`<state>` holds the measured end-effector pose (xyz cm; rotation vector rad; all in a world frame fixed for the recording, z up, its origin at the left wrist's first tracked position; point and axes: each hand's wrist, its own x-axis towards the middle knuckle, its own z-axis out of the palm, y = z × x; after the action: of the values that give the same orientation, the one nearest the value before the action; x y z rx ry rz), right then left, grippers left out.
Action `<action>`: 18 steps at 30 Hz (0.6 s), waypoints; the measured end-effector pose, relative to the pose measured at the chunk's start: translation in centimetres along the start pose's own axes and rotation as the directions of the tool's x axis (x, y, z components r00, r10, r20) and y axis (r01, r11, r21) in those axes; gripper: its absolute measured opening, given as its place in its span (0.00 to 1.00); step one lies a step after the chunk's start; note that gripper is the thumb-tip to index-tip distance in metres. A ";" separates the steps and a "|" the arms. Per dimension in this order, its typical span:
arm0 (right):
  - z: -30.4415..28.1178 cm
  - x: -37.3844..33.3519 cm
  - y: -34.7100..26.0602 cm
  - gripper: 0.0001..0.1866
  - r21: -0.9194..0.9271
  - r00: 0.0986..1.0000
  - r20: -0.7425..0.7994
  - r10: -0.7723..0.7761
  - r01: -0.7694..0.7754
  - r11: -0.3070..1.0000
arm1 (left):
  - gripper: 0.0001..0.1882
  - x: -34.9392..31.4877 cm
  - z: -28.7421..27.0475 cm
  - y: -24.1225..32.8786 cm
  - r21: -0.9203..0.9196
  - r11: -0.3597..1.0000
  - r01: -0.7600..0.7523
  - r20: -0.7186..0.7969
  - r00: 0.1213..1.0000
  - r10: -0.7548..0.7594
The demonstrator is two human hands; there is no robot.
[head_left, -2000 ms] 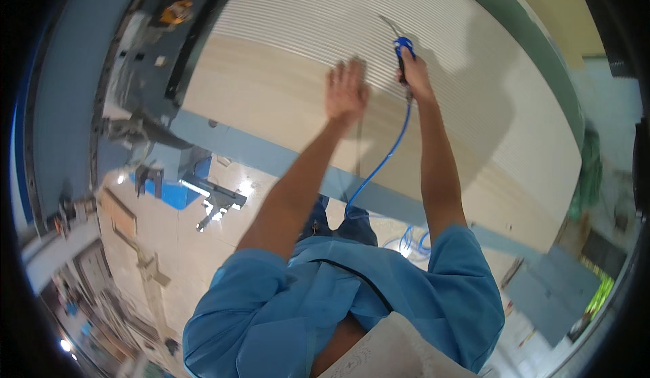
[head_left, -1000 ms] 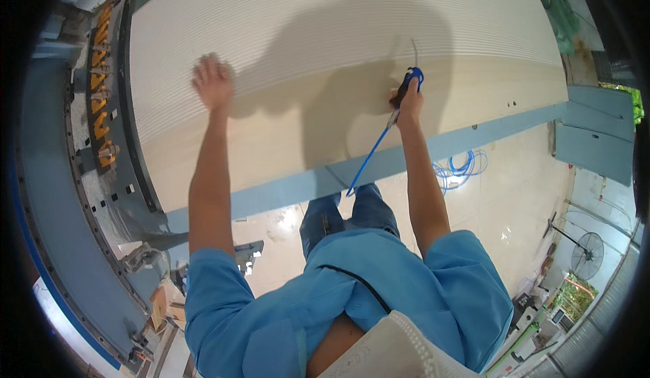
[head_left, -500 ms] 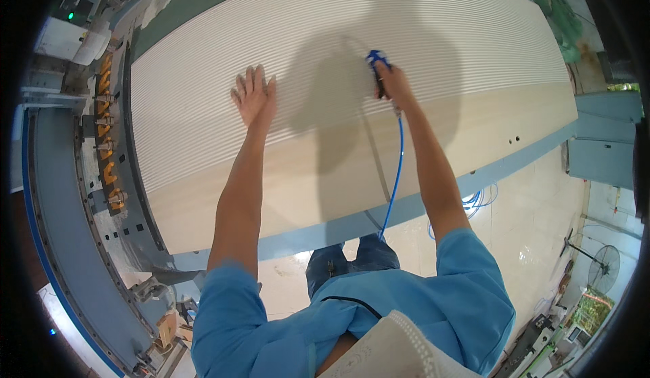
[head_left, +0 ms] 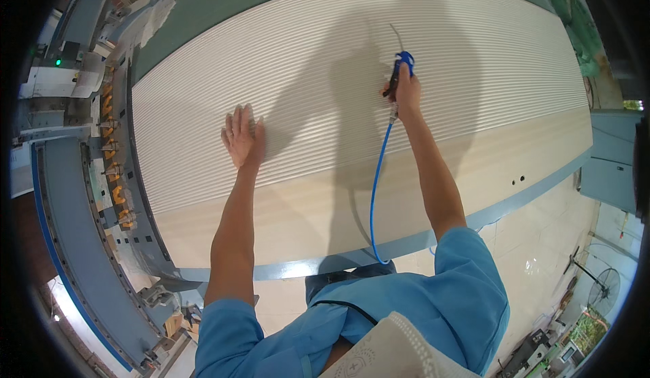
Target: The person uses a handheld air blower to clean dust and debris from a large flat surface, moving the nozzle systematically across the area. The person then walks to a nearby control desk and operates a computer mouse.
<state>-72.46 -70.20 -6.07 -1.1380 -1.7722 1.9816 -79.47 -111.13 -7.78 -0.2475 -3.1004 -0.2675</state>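
Note:
A large pale board (head_left: pixel 284 222) with many parallel grooves lies before me, its near strip smooth. My left hand (head_left: pixel 244 136) rests on the grooved part, fingers spread, holding nothing. Wrapped in my right hand (head_left: pixel 407 97) is a blue and black air blow gun (head_left: pixel 403 60), held over the grooves right of the middle. Its thin bent nozzle points to the far side. From the grip's lower end a blue air hose (head_left: pixel 374 202) runs down across the board and over the near edge towards me.
Beneath the board is a machine bed with a blue-grey near edge (head_left: pixel 291 270). A row of orange holders (head_left: pixel 115 149) lines the left side, by a long rail (head_left: pixel 84 229). A standing fan (head_left: pixel 602 290) is at lower right. Green plastic sheeting (head_left: pixel 569 26) lies at far right.
My right hand has turned the blow gun, so its nozzle now shows pointing away. The view has shifted a little. My left hand appears slightly lower and stays spread on the board.

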 end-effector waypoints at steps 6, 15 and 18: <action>7.4 4.9 -3.9 0.26 -0.375 0.934 0.344 -0.102 0.236 0.897 | 0.32 0.0 -0.1 -0.1 0.010 1.000 0.003 -0.002 1.000 -0.003; 3.0 18.9 -9.7 0.30 -0.744 0.953 0.212 -0.215 0.300 0.597 | 0.32 0.1 -0.2 0.1 -0.013 1.000 0.015 0.015 1.000 -0.015; -3.5 22.9 -11.2 0.30 -0.805 0.958 -0.025 -0.285 0.150 0.574 | 0.32 0.1 -0.1 0.0 0.011 1.000 0.005 0.007 1.000 -0.005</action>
<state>-88.71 -50.36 -4.24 -1.1383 -2.6493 0.8602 -79.56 -111.08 -7.71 -0.2404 -3.1087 -0.2501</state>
